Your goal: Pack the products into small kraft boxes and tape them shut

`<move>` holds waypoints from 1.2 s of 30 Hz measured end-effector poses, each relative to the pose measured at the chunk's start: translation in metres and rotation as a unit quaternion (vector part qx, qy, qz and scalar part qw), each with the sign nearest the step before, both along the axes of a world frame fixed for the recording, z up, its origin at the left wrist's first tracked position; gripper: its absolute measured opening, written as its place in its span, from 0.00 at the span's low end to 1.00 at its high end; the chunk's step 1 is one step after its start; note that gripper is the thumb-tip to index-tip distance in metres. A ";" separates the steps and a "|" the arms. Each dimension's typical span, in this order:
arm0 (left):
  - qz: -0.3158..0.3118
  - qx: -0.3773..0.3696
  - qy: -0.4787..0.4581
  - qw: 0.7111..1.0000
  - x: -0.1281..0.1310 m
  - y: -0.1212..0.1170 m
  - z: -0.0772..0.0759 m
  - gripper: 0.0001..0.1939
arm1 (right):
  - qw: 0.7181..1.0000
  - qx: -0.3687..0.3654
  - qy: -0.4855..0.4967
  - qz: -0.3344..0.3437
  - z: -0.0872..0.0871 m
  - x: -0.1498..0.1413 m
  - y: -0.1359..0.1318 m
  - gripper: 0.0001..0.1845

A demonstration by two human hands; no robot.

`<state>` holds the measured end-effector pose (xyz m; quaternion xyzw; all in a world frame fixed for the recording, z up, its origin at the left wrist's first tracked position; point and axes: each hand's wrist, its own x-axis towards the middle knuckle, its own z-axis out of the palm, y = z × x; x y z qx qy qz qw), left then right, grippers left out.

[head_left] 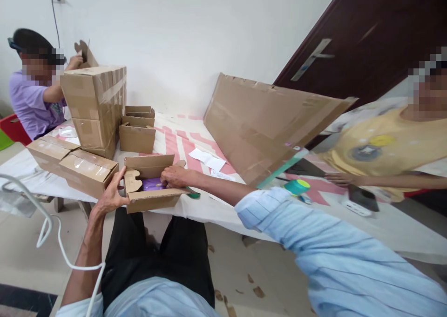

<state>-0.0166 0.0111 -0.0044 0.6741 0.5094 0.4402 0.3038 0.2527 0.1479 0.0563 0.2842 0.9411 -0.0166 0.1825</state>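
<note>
An open cardboard box [152, 205] sits at the table's near edge in front of me, its flaps raised. My left hand [112, 192] grips the box's left end, thumb on the near side and fingers toward the back. Inside lies something purple [152, 184], partly covered by a cut cardboard flap [132, 181]. My right hand [176, 176] reaches in from the right with its fingers curled down at the purple thing. What those fingertips hold, if anything, is hidden. A dark green object [193, 193] shows just beside the box's right end.
Taped boxes [89, 168] and a tall box stack [94, 98] stand to the left, open boxes [137, 138] behind. A big cardboard sheet [272, 117] leans at the right near a tape roll [296, 186]. Co-workers sit at both sides. A white cable [66, 256] hangs at left.
</note>
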 end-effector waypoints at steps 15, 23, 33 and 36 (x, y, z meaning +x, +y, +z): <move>-0.041 -0.018 0.019 0.999 -0.006 0.002 0.009 0.61 | 0.970 -0.136 0.200 0.011 0.049 0.015 0.008 0.04; -0.017 0.066 0.001 0.998 -0.009 0.007 0.055 0.47 | 0.889 -0.254 0.379 -0.030 0.116 0.038 0.009 0.07; -0.075 0.116 -0.088 0.986 0.040 0.052 0.109 0.39 | 0.706 -0.299 0.629 -0.125 0.104 0.029 0.022 0.24; -0.026 0.108 -0.142 0.984 0.040 0.065 0.113 0.34 | 0.669 -0.309 0.667 -0.114 0.091 0.022 0.021 0.34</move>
